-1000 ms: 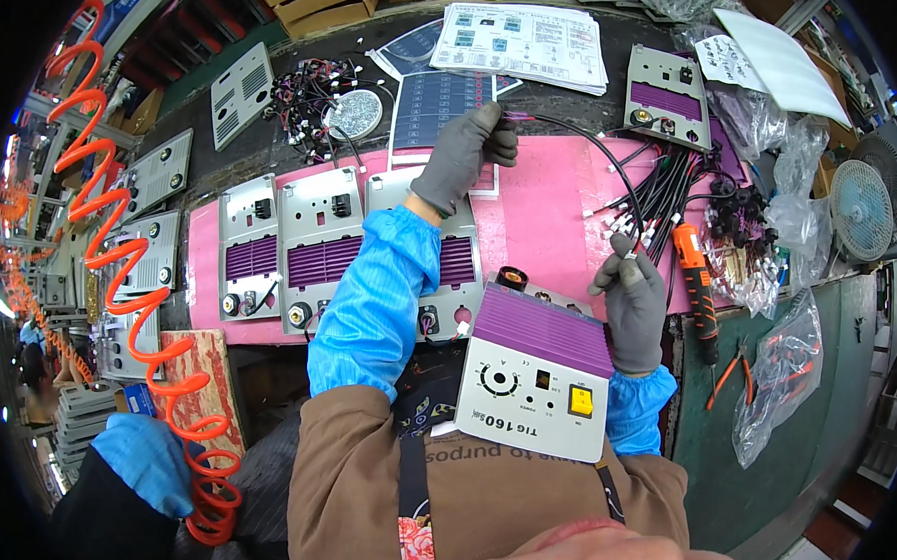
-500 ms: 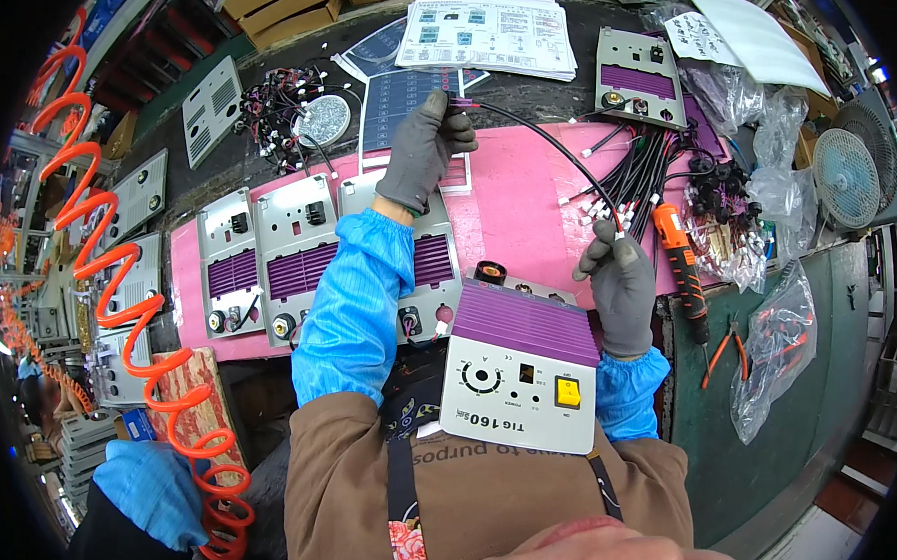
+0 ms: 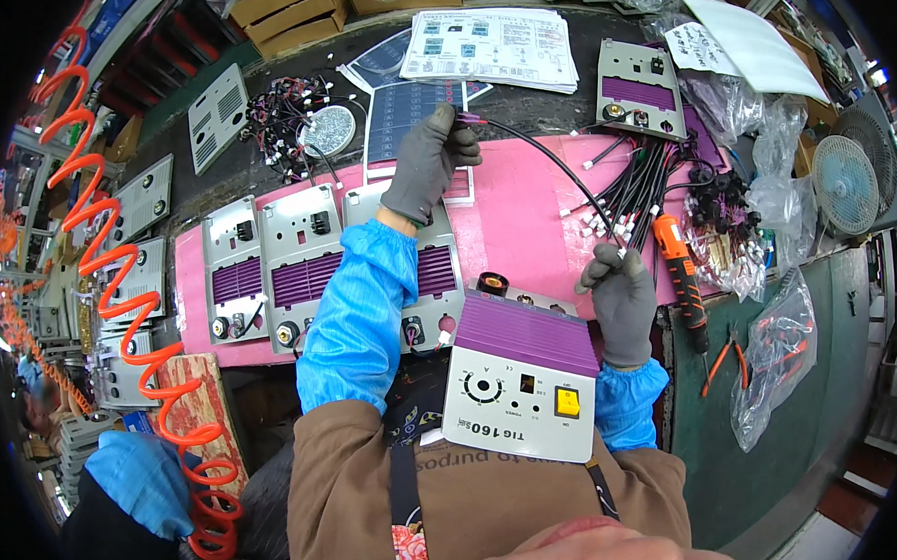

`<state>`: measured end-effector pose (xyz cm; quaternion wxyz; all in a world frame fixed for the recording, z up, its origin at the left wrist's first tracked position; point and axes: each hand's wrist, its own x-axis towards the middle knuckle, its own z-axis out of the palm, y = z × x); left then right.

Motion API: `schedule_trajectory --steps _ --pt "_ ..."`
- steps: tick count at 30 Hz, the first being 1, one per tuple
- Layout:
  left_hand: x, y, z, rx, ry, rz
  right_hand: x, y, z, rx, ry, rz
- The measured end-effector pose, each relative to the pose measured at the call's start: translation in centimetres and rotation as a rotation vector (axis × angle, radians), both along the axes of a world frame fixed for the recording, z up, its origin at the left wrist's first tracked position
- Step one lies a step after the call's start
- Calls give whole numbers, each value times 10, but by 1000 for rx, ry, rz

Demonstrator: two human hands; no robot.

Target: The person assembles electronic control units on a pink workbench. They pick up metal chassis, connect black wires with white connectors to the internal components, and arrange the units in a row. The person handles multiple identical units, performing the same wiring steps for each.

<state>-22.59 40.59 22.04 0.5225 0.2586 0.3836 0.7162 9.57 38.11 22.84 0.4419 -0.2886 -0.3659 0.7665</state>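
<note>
A black cable (image 3: 547,142) arcs between my two grey-gloved hands over the pink mat. Its purple-tipped far end is pinched in my left hand (image 3: 428,169), above the middle of the bench. My right hand (image 3: 623,306) closes on the other end, near a white connector, just right of the machine panel. That grey front panel (image 3: 508,413), with purple louvres (image 3: 526,331) and a yellow rocker switch (image 3: 567,401), stands tilted against my chest. Beyond my right hand lies a bundle of similar black cables (image 3: 627,193) with white plugs.
Several grey-and-purple panels (image 3: 305,244) lie on the pink mat (image 3: 531,214) at left. An orange power screwdriver (image 3: 678,260), pliers (image 3: 729,362) and a plastic bag (image 3: 773,359) lie at right. Printed sheets (image 3: 489,47) lie behind. A coiled orange hose (image 3: 132,306) hangs at left, a fan (image 3: 846,180) stands far right.
Both hands sit slightly lower in the picture, and the whole scene has shifted a little. The cable stays held at both ends.
</note>
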Motion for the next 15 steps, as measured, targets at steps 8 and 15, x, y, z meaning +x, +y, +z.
schedule_trajectory --steps 8,15 --pt "0 -1 1 9 -19 -9 -2 -1 1 -36 70 -7" --pt "0 -1 0 13 -32 -22 -2 1 -4 -58 123 3"
